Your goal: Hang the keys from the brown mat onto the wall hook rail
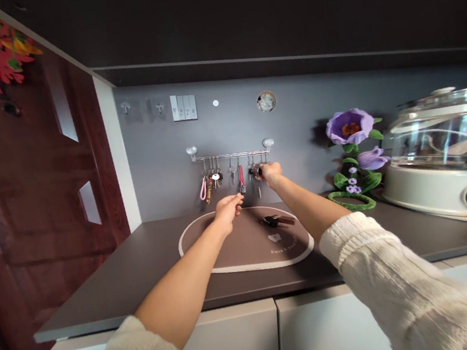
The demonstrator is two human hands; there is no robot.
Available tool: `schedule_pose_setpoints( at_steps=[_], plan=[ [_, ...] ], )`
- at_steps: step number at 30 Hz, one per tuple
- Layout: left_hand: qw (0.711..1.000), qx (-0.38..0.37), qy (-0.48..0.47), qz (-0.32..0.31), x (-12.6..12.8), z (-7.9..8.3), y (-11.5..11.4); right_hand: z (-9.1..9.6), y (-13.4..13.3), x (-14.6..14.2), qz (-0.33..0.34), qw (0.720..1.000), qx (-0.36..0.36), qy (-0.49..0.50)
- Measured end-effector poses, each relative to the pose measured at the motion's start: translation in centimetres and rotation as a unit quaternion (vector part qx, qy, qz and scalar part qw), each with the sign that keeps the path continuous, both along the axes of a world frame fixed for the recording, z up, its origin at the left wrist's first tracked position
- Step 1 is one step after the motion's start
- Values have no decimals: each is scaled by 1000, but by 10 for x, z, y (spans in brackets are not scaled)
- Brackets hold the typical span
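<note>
A metal rail (231,155) with hooks is fixed to the grey wall, and several key rings hang from it. My left hand (228,214) is closed in a pinch at the lower end of a keychain with a red strap (241,175). Higher and to the right, my right hand (272,173) has its fingers closed on a dark bunch of keys (257,172) by the rail's right end; the fingers partly hide it. On the brown mat (234,248) below lies another set of keys (271,221) with a black fob and a brown strap.
A pink loop keychain (203,189) and other keys hang at the rail's left. Purple crocheted flowers (350,126) and a white appliance with a clear top (434,184) stand on the right of the dark counter (113,275). A dark cabinet (240,21) overhangs it.
</note>
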State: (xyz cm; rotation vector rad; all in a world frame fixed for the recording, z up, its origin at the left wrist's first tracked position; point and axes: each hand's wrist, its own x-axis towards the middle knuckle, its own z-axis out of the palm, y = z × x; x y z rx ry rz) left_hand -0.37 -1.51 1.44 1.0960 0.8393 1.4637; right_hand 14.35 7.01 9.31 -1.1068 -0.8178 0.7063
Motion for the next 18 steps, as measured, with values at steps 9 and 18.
schedule_pose_setpoints(
  at_steps=[9,18],
  plan=[
    [1000,4,8,-4,0,0,-1,-13,3,3,-8,999,0,-45],
    [999,19,32,-10,0,-4,1,-23,-18,10,44,998,-5,-49]
  ],
)
